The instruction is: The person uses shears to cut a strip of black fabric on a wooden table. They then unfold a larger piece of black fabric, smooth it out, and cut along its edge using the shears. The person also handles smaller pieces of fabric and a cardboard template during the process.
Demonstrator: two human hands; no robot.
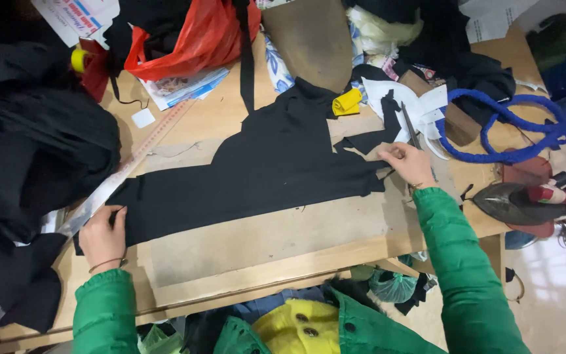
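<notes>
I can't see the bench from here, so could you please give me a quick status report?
Left hand pressing the black fabric at its left end. Right hand pinching its right edge, scissors just beyond. Long ruler alongside the cloth's left end.

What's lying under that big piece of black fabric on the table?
The black fabric lies flat on a brown board set on the wooden table. Left hand and right hand pin its ends. Whatever lies beneath its middle is covered.
</notes>
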